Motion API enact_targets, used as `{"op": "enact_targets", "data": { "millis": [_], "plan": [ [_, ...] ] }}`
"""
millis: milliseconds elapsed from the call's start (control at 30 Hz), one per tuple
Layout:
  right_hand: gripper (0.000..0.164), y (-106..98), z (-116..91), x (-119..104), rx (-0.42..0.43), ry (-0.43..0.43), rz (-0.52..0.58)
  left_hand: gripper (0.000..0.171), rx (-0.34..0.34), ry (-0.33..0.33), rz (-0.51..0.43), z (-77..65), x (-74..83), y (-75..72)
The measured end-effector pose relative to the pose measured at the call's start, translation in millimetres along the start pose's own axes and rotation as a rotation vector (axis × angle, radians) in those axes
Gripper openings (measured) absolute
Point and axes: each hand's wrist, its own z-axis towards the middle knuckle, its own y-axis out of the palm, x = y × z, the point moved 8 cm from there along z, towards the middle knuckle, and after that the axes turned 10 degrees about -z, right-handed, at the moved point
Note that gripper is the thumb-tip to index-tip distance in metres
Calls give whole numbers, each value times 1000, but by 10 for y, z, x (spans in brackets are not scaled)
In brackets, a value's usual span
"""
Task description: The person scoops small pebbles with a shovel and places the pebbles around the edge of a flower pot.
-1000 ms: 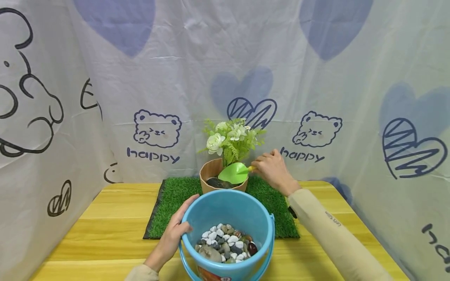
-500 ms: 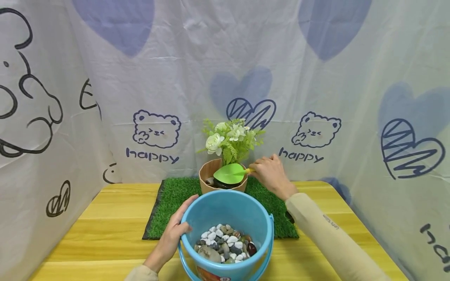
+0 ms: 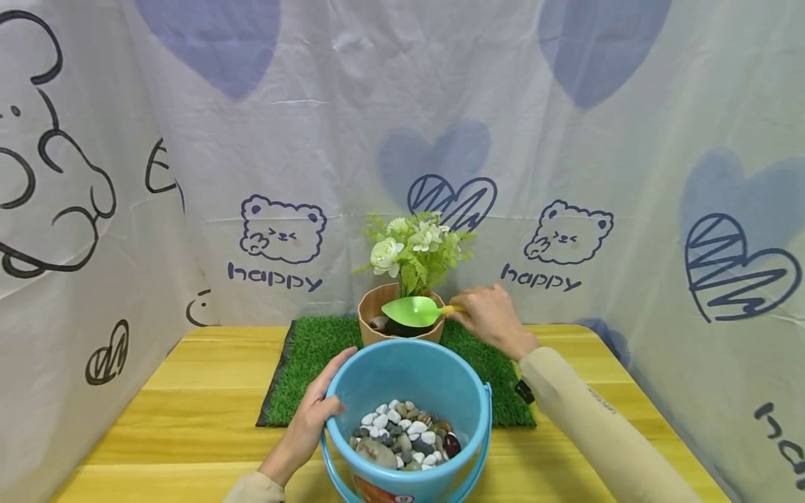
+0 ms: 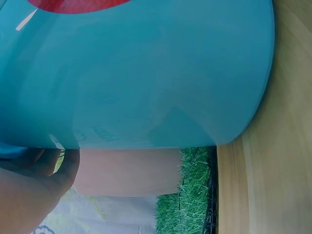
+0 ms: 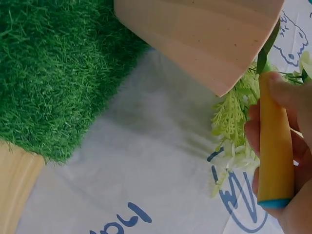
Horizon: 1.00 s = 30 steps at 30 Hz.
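My left hand (image 3: 314,409) grips the rim of a light blue bucket (image 3: 352,391), thumb over the edge and fingers along the outside. White, grey and brown pebbles (image 3: 402,436) lie in the bucket. In my right hand (image 3: 490,318) is a garden trowel (image 3: 411,312) with a green blade; the right wrist view shows the fingers wrapped round its yellow handle (image 5: 275,146). The blade is over the opening of a tan flowerpot (image 3: 371,307), partly hiding a dark surface inside. White flowers with green leaves (image 3: 415,251) stand at the back of the pot.
The flowerpot stands on an artificial grass mat (image 3: 314,335) on a yellow wooden table (image 3: 189,419). The bucket is in front of it, its blue handle (image 3: 481,457) hanging down. Printed white cloth (image 3: 352,140) hangs behind and at both sides.
The trowel blade has shifted slightly left and tilted over the pot, while my right hand has come down a little. My left hand and the bucket stay in place.
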Motion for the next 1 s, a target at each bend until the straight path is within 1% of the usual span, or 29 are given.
{"op": "enact_targets", "data": {
  "millis": [200, 333, 467, 633, 767, 900, 1000],
  "plan": [
    [28, 2, -61, 11, -105, 24, 138, 79, -11, -9, -5, 12, -7, 21],
    [31, -49, -97, -22, -110, 23, 185, 79, -10, -10, 0, 12, -10, 20],
    [31, -128, -122, -73, -80, 10, 197, 79, 0, -11, 5, 3, -10, 9],
    [26, -207, -183, -161, -27, -27, 181, 79, 5, -18, 3, -9, -7, 3],
    [23, -269, -272, -240, 46, -68, 176, 79, 1, -13, 0, -9, 0, 4],
    [20, -332, -404, -314, 129, -97, 180, 79, -4, -7, -3, -5, 3, 9],
    [20, -370, -516, -369, 176, -110, 170, 79, -3, -5, 1, -5, 1, 10]
  ]
}}
